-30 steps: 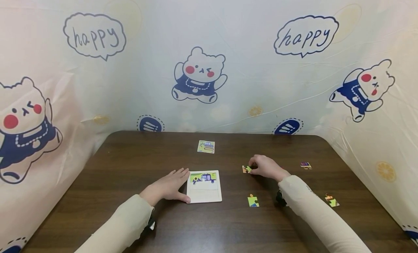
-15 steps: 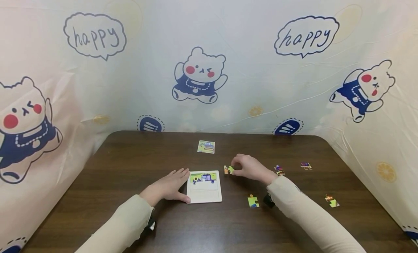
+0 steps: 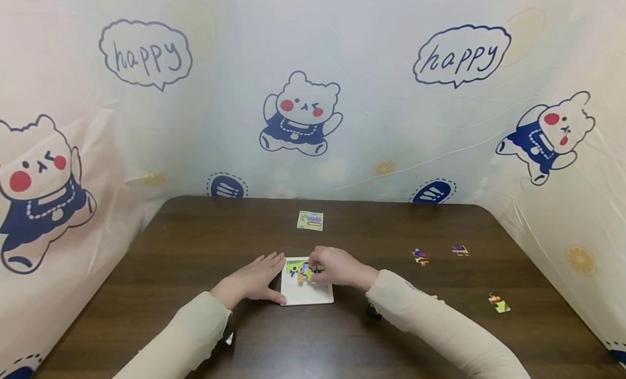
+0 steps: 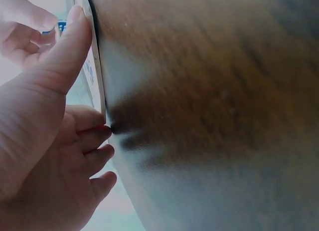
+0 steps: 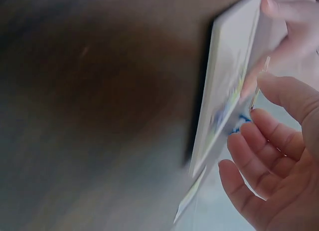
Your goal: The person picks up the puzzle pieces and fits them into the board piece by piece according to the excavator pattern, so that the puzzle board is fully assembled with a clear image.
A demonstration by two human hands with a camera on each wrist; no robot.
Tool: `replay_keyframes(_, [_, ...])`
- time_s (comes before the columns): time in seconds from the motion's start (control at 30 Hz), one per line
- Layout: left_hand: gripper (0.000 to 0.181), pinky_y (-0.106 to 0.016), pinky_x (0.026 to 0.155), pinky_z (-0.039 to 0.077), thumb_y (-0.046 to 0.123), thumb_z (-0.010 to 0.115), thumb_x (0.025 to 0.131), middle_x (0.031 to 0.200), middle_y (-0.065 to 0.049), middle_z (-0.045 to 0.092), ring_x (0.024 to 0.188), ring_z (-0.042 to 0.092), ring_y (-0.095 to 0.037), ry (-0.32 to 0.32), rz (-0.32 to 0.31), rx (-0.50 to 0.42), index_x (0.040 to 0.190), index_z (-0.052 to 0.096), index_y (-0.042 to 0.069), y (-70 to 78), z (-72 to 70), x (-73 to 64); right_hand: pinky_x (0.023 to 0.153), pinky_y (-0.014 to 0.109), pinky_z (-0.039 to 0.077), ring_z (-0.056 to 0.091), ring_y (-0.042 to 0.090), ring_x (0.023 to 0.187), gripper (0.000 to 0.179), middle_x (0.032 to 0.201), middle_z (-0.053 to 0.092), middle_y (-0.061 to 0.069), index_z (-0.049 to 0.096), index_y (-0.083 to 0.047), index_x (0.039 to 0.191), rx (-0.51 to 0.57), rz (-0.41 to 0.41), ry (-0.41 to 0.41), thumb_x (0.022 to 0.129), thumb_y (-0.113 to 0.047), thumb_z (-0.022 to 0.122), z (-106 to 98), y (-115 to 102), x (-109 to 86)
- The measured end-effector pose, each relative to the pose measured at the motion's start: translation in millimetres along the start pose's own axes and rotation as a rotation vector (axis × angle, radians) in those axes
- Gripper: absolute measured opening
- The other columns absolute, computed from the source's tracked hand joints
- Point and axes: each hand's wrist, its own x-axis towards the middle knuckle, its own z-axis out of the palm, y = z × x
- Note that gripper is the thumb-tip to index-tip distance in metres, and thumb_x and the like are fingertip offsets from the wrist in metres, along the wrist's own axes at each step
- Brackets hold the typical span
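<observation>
The right hand (image 3: 340,266) pinches a small puzzle piece (image 3: 303,277) between thumb and index finger, its other fingers loosely bent, as the right wrist view shows. It takes the piece by one side only, probably so that the rest is left uncovered. The piece is over the middle of a white tray (image 3: 308,296), apart from its surface, and the hand reaches in from about 3 o'clock, which leaves the piece's free side facing 9.

The left hand (image 3: 250,278) lies wide, fingers extended and holding nothing between them, at the tray's 9 o'clock side. Its thumb touches the corner near 8 and its fingertips lie at the one near 10, seemingly to brace the tray against sliding.

A green and purple printed strip (image 3: 292,267) fills the tray's 12 o'clock part; white shows toward 6. Beyond, at 12 o'clock on the desk (image 3: 220,227), lies a square picture card (image 3: 310,220), perhaps set there so neither forearm covers it.

Loose pieces (image 3: 419,256) lie scattered between 2 and 4 o'clock, likely for the right hand's easy reach; one is mostly hidden by the right sleeve (image 3: 415,308).
</observation>
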Motion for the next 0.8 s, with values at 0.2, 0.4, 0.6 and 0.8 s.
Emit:
replay_keyframes(0.2, [0.096,-0.046,0.108,0.014,0.053,0.068,0.075,0.147,-0.017,0.024,0.136,0.017,-0.031,0.005,0.003,-0.009,0.141,0.03,-0.005,-0.6,-0.1,0.2,0.062,0.018,0.043,0.048,0.004,0.069,0.019,0.081,0.053,-0.006,0.068,-0.01,0.09,-0.028,-0.03,-0.018,0.077,-0.021,0.075,12,-12,10.7])
replay_keyframes(0.4, [0.095,-0.045,0.108,0.014,0.053,0.068,0.075,0.147,-0.016,0.025,0.136,0.017,-0.031,0.008,0.01,0.004,0.141,0.03,-0.005,-1.1,1.1,1.4,0.057,0.018,0.04,0.045,0.007,0.064,0.018,0.077,0.052,-0.005,0.067,-0.008,0.086,-0.058,-0.028,-0.016,0.076,-0.02,0.075,14,-18,16.2])
replay_keyframes(0.6, [0.096,-0.045,0.108,0.015,0.053,0.068,0.074,0.147,-0.017,0.025,0.136,0.018,-0.031,0.01,0.018,0.016,0.14,0.031,-0.005,-2.6,2.2,1.1,0.057,0.018,0.04,0.045,0.006,0.064,0.02,0.078,0.053,-0.006,0.068,-0.009,0.088,-0.104,-0.043,-0.016,0.076,-0.022,0.075,16,-20,18.5])
replay_keyframes(0.8, [0.095,-0.045,0.108,0.016,0.052,0.068,0.075,0.146,-0.019,0.026,0.135,0.019,-0.032,0.021,0.037,0.025,0.139,0.031,-0.007,-3.1,2.1,0.2,0.058,0.018,0.042,0.048,0.003,0.066,0.016,0.08,0.057,-0.005,0.07,-0.011,0.087,-0.099,-0.09,0.003,0.075,-0.02,0.075,14,-19,16.4])
